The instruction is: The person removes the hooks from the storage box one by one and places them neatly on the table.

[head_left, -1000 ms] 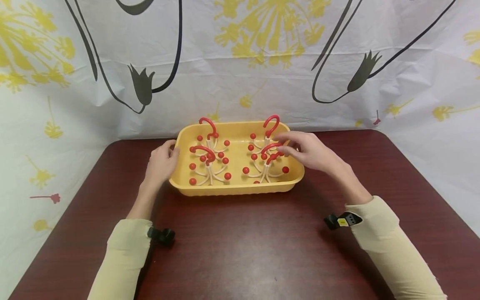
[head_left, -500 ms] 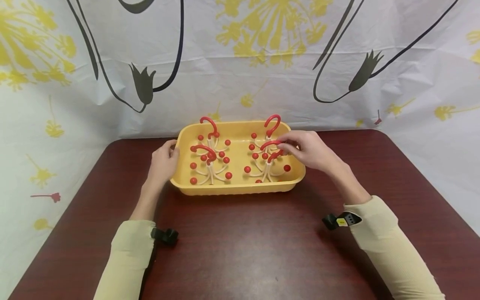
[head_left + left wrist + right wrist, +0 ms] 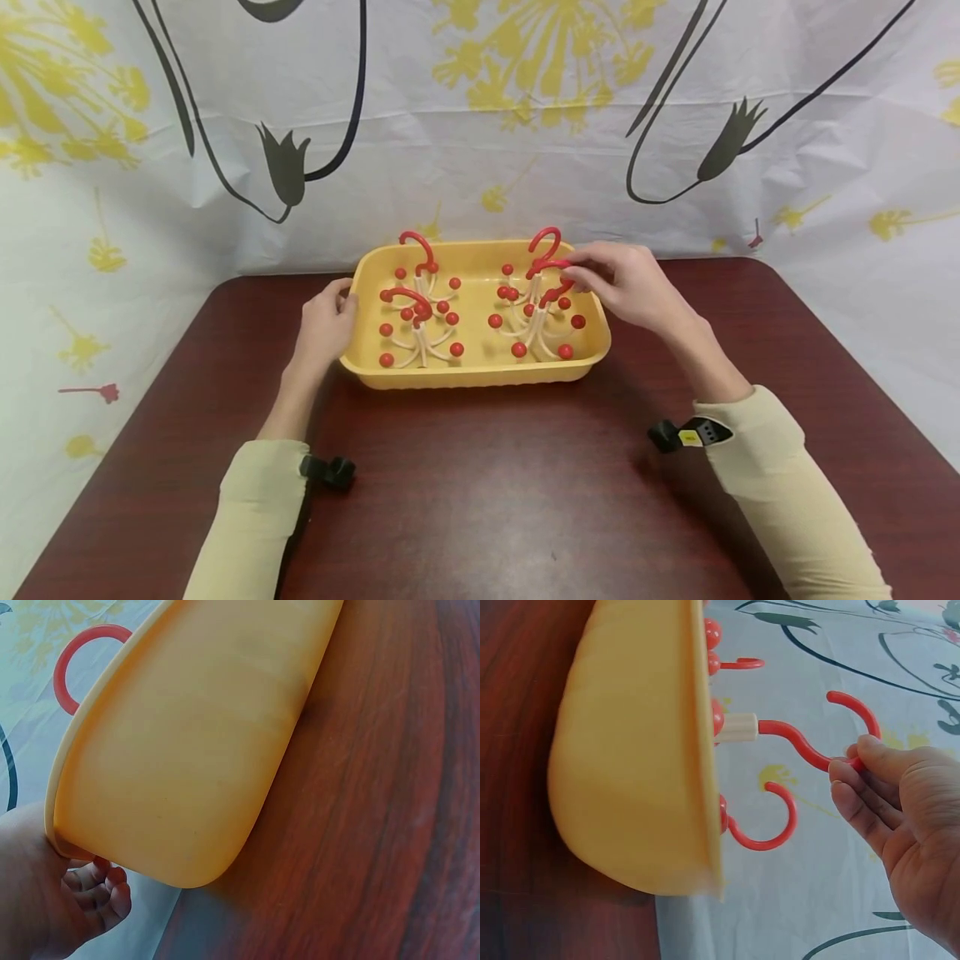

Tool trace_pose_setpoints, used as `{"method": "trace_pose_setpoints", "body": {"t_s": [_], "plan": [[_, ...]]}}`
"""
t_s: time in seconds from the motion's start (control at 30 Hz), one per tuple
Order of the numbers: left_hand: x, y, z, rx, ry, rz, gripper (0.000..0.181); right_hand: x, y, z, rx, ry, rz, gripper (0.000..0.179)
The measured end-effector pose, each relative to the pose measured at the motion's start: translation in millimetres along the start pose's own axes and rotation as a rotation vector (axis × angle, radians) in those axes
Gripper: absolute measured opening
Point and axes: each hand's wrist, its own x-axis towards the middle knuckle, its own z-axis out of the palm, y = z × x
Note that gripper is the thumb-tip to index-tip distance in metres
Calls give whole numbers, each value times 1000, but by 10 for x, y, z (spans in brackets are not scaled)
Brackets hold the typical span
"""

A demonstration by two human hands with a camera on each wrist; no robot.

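A shallow yellow plastic tray (image 3: 476, 377) holds several small hangers with red hooks and pale curved arms tipped with red balls. My left hand (image 3: 324, 321) grips the tray's left rim, its fingers curled below the lip in the left wrist view. My right hand (image 3: 628, 282) pinches the hook of the front right hanger (image 3: 538, 321) between thumb and fingers. That hanger's red hook (image 3: 791, 739) and pale stem (image 3: 737, 727) rise above the rim in the right wrist view. Behind it stands the back right hanger (image 3: 545, 242), partly overlapped.
On the tray's left side stand a front hanger (image 3: 418, 329) and a back hanger (image 3: 420, 279). The tray is on a dark red-brown table (image 3: 465, 483), close to the patterned white sheet (image 3: 480, 200) at the back.
My right hand has closed on the front right hanger's hook and moved slightly up, raising the hanger so its front balls show above the rim. The left hand keeps its grip on the tray.
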Motion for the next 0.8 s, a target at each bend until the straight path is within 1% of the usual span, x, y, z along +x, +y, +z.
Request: {"method": "trace_pose_setpoints", "body": {"t_s": [0.17, 0.47, 0.67, 0.8], "plan": [[-1, -4, -1, 2, 1, 4, 42, 33, -8, -75, 12, 51, -20, 15], [5, 1, -4, 3, 3, -4, 41, 25, -57, -235, -10, 119, 9, 18], [-3, 5, 2, 6, 8, -4, 41, -5, -39, -376, -8, 196, 22, 18], [-5, 5, 5, 3, 16, 7, 40, -35, 3, -462, -40, 247, 23, 18]]}}
